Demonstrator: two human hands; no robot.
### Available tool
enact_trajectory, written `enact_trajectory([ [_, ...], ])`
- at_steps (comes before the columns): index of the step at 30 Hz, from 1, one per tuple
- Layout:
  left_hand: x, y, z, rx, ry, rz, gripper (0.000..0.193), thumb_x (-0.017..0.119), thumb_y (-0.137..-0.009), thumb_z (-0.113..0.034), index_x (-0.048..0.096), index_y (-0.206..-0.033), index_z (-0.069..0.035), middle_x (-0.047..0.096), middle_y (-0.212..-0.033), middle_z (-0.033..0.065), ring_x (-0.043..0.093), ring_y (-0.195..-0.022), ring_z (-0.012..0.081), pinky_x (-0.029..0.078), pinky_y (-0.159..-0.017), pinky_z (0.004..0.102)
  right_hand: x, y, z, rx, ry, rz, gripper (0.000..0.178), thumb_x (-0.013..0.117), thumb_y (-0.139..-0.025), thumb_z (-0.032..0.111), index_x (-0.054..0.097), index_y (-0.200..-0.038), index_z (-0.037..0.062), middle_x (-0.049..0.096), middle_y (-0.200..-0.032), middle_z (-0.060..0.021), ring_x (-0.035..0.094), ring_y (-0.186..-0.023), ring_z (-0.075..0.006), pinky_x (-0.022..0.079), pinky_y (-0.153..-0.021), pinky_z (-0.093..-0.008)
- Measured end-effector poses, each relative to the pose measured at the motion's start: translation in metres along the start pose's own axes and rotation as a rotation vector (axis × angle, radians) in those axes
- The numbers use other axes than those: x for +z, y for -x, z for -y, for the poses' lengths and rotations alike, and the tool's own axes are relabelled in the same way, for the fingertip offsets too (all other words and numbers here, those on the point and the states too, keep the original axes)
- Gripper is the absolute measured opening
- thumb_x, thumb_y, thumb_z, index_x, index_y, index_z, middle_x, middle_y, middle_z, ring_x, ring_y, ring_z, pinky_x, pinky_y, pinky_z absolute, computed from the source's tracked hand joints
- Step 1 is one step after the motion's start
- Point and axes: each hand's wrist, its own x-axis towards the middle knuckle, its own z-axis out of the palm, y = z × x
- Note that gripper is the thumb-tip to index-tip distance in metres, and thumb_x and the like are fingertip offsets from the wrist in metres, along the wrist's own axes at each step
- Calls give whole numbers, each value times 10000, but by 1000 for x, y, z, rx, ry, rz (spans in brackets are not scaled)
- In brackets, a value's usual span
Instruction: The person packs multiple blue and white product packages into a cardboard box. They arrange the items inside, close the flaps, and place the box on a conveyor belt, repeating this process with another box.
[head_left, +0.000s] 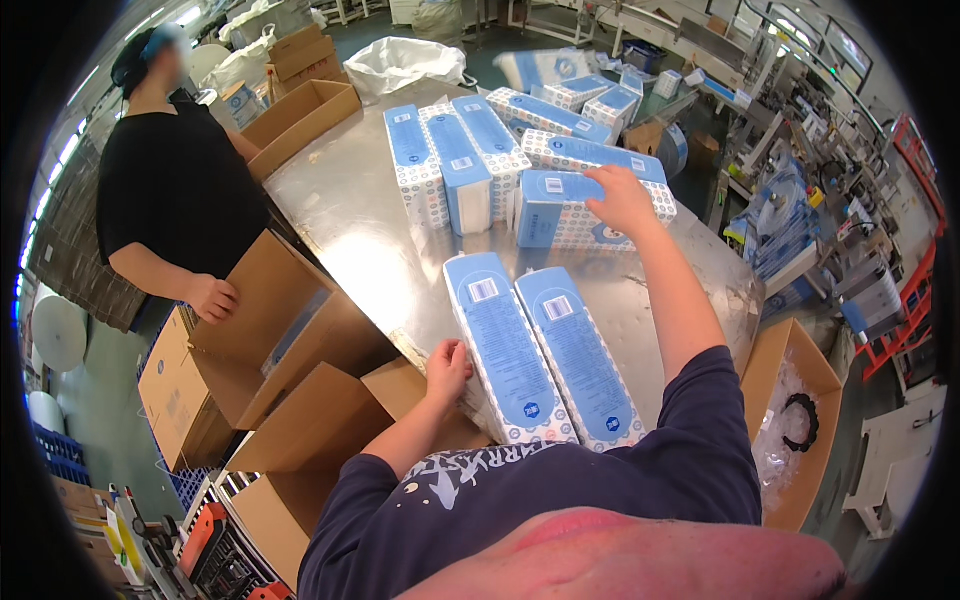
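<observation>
Two long blue-and-white soft packs [510,345] lie side by side on the metal table [345,250] right in front of me. Beside the left one is my left hand [449,371], its fingers curled in with nothing seen in them. My right hand [622,203] reaches across to a similar pack [565,228] lying crosswise. Its fingers are over the pack's top edge and the thumb is against the near face. Another pack [590,151] lies right behind that one. To its left, several packs [460,175] sit close together in a row.
More packs [570,90] are heaped at the table's far side. Open cartons [300,340] stand along the left edge, where a co-worker [175,190] rests a hand on one. At right is a carton [800,450] with clear plastic inside. Machinery [800,200] stands beyond.
</observation>
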Motion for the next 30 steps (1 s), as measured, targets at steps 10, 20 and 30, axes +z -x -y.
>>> enact_trajectory([
  [10, 1, -1, 29, 318, -275, -59, 185, 507, -952, -126, 589, -1000, 32, 644, -841, 77, 592, -735, 113, 490, -662, 245, 81, -41, -11, 80, 282, 302, 817, 762, -637, 549, 548, -1211, 8, 506, -1318, -161, 402, -1299, -311, 328, -1062, -460],
  [20, -10, -14, 25, 151, -374, -116, 388, 414, -973, -280, 508, -1237, -13, 615, -1132, 141, 594, -996, 223, 497, -794, 335, 21, 33, -42, 122, 37, 701, 1044, 701, -671, 463, 133, -1499, 175, 598, -1181, -199, 600, -1029, -362, 483, -882, -408],
  [30, 33, 58, -107, -434, -309, 594, 709, 514, -875, -408, 215, -1457, -134, 481, -1319, 154, 544, -1126, 268, 552, -752, 410, 37, 272, -52, 701, -1443, 715, 918, 627, -771, 529, 244, -1463, 63, 505, -1320, -135, 487, -1206, -241, 380, -1021, -383],
])
